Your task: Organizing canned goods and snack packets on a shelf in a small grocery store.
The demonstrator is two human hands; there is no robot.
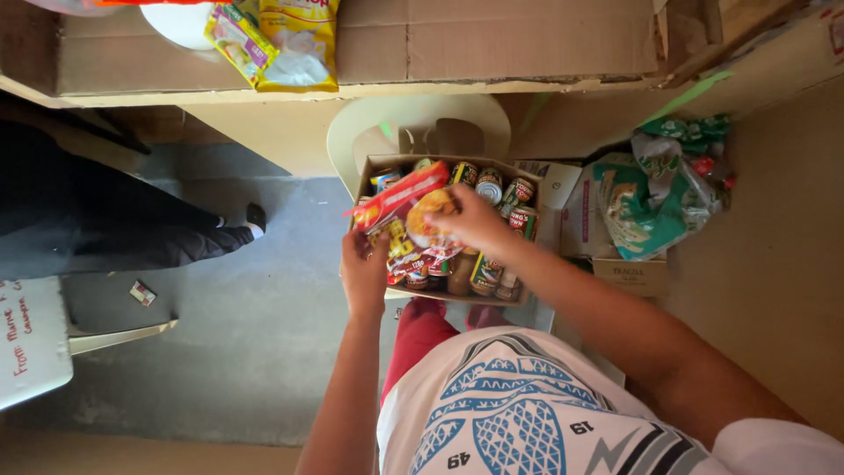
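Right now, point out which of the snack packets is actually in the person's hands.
The red-and-orange flat plastic packet over the open cardboard box, gripped by both the left hand and right hand. The yellow packets lie untouched on the cardboard-covered tabletop.

One carton point(374, 165), two packets point(400, 198), several cans point(489, 186).

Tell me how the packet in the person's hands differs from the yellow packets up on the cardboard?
The red and orange packet is held by the left hand and right hand over the box of cans; the yellow packets lie untouched on the cardboard sheet. Colours differ: red-orange against yellow. Both are soft, printed food packets.
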